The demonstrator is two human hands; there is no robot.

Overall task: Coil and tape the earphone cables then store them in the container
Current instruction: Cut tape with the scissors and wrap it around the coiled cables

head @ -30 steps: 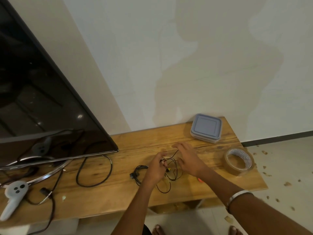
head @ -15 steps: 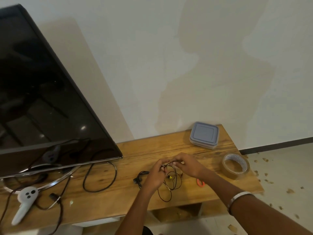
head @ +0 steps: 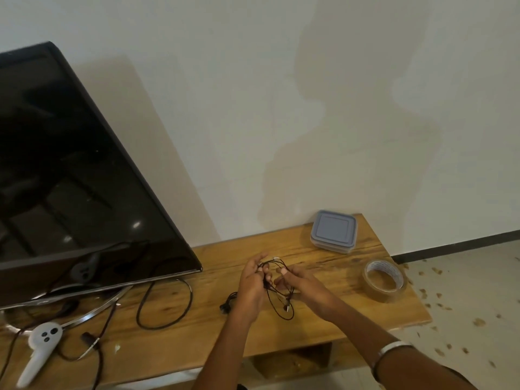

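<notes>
A thin black earphone cable (head: 281, 306) hangs in loose loops between my two hands above the wooden table (head: 323, 313). My left hand (head: 253, 280) grips the top of the bundle with curled fingers. My right hand (head: 304, 285) pinches strands of the same cable just to the right. A second black cable (head: 228, 302) lies on the table, partly hidden behind my left wrist. The grey lidded container (head: 333, 230) sits shut at the back right. A roll of clear tape (head: 384, 280) lies to the right of my hands.
A large dark TV (head: 70, 178) stands on the left with a curved metal stand. A black power cord (head: 163, 305) loops in front of it. A white controller (head: 42, 347) and more wires lie at the front left. Debris is scattered on the floor (head: 464, 291) at right.
My right hand left the table and joined the left on the earphone cable. Both hands lifted the bundle a little. The camera tilted upward.
</notes>
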